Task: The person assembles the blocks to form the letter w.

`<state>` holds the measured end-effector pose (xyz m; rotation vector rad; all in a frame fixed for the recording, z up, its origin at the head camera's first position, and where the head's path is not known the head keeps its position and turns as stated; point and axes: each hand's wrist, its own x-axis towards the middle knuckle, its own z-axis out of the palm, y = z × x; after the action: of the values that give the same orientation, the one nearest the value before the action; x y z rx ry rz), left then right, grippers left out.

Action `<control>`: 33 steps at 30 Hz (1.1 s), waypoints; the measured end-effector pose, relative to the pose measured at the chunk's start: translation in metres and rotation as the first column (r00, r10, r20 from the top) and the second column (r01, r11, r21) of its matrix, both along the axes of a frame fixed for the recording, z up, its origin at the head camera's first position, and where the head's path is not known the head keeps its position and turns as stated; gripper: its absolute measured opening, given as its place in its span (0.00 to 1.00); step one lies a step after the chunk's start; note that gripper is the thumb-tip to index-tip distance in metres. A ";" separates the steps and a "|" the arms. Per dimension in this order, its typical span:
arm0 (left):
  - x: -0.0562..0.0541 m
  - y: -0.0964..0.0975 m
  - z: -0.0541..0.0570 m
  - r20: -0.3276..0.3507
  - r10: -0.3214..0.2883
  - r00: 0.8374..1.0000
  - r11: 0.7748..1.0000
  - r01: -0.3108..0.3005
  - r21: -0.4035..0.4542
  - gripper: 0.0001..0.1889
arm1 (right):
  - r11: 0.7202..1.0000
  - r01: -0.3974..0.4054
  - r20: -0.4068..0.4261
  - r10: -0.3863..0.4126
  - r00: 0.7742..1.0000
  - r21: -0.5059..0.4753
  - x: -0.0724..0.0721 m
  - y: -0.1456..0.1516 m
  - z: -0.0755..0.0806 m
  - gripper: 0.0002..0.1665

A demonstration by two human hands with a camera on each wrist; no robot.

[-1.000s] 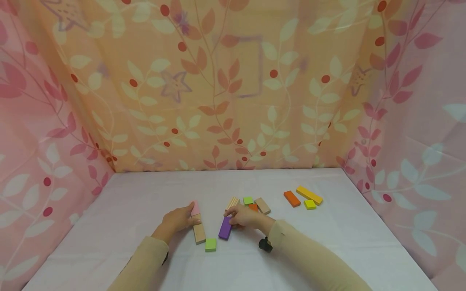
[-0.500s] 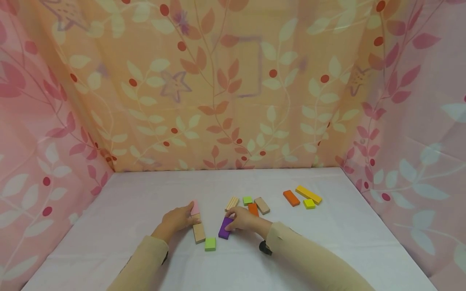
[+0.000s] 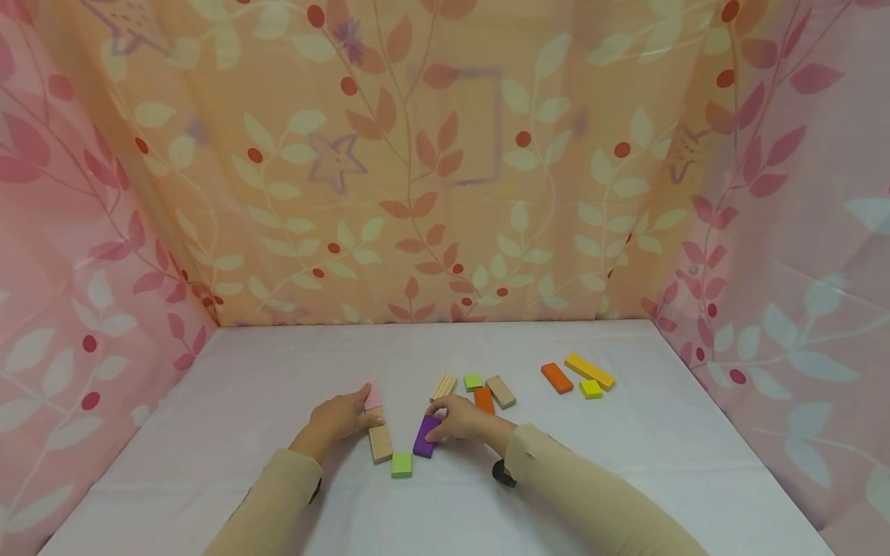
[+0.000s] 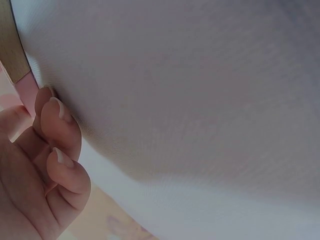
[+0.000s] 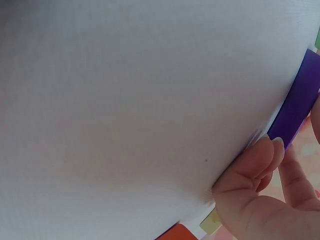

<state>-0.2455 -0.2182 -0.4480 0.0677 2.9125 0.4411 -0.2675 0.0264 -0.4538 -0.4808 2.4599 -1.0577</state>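
Observation:
My left hand [image 3: 341,418] rests beside a row of flat blocks. Its index finger lies at the far end of the pink block [image 3: 374,394] and its thumb reaches over a small wooden piece behind the longer wooden block [image 3: 380,444]. Curled fingers [image 4: 62,127] press along the pink block's side in the left wrist view. My right hand [image 3: 467,421] grips a purple block [image 3: 426,436], thumb on the near part and fingers at the far end. A light green square block [image 3: 402,465] lies between the wooden block's near end and the purple one.
Behind my right hand lie a striped wooden block [image 3: 443,388], a green square [image 3: 473,381], an orange block [image 3: 484,399] and a wooden block [image 3: 501,391]. Farther right are another orange block [image 3: 557,378], a long yellow-orange block [image 3: 589,372] and a yellow square [image 3: 590,388].
My right thumb has shifted onto the purple block, and the block has slid slightly left, nearer the light green square. My left hand has stayed in place on the row.

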 end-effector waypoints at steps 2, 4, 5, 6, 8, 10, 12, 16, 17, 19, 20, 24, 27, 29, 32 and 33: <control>0.000 0.000 0.001 -0.001 0.000 1.000 1.000 0.000 0.001 0.44 | 1.000 0.000 0.004 0.000 1.000 -0.003 0.000 0.000 0.000 0.19; -0.001 0.000 0.001 0.002 0.004 1.000 1.000 -0.004 0.004 0.44 | 1.000 -0.003 0.002 0.003 1.000 -0.002 0.001 -0.001 0.001 0.19; -0.001 0.000 0.001 0.003 0.005 1.000 1.000 -0.005 0.005 0.44 | 1.000 -0.004 0.002 0.004 1.000 -0.001 0.001 -0.001 0.001 0.19; -0.002 0.000 0.000 0.005 0.006 1.000 1.000 -0.006 0.005 0.44 | 1.000 -0.005 0.003 0.005 1.000 -0.001 0.001 -0.001 0.001 0.19; -0.002 0.000 -0.001 0.010 0.009 1.000 1.000 -0.009 0.007 0.44 | 1.000 -0.008 0.002 0.008 1.000 0.001 0.001 -0.001 0.001 0.19; -0.003 -0.001 -0.002 0.013 0.012 1.000 1.000 -0.012 0.003 0.44 | 1.000 -0.013 -0.006 0.013 1.000 0.007 0.000 -0.001 0.000 0.19; -0.003 -0.001 -0.003 0.018 0.018 1.000 1.000 -0.018 -0.002 0.44 | 1.000 -0.018 -0.012 0.018 1.000 0.011 0.000 -0.001 0.000 0.20; -0.003 0.000 -0.004 0.023 0.029 0.999 1.000 -0.029 -0.010 0.45 | 1.000 -0.027 -0.022 0.027 0.999 0.010 0.000 -0.001 0.000 0.19; -0.003 0.000 -0.004 0.022 0.029 0.999 1.000 -0.029 -0.010 0.45 | 1.000 -0.027 -0.022 0.028 0.999 0.007 0.001 -0.001 0.000 0.19; -0.003 0.000 -0.004 0.020 0.026 0.999 1.000 -0.026 -0.011 0.45 | 1.000 -0.028 -0.022 0.028 0.999 0.002 0.001 -0.001 0.001 0.19; -0.003 0.000 -0.003 0.019 0.025 0.999 1.000 -0.025 -0.010 0.45 | 1.000 -0.029 -0.023 0.029 0.999 0.001 0.001 -0.001 0.001 0.19; -0.002 0.001 -0.001 0.014 0.018 1.000 1.000 -0.018 -0.010 0.44 | 1.000 -0.030 -0.027 0.030 0.999 -0.009 0.002 0.000 0.001 0.19; 0.000 0.001 -0.001 0.004 0.001 1.000 1.000 -0.001 -0.003 0.44 | 1.000 -0.025 -0.028 0.025 0.999 -0.009 0.002 0.000 0.000 0.20; 0.000 0.001 -0.001 -0.006 -0.015 1.000 1.000 0.015 0.001 0.43 | 1.000 -0.021 -0.024 0.021 0.999 -0.006 0.003 0.000 0.000 0.20; 0.001 0.000 0.000 -0.024 -0.039 0.999 0.999 0.040 0.005 0.43 | 1.000 -0.012 -0.001 0.012 1.000 -0.017 0.003 0.000 0.001 0.20; 0.001 0.000 0.000 -0.026 -0.041 0.999 0.999 0.041 0.005 0.43 | 1.000 -0.009 0.008 0.010 1.000 -0.030 0.002 0.001 0.001 0.20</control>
<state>-0.2441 -0.2177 -0.4477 0.1346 2.9294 0.4446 -0.2652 0.0274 -0.4529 -0.4965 2.4357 -1.0920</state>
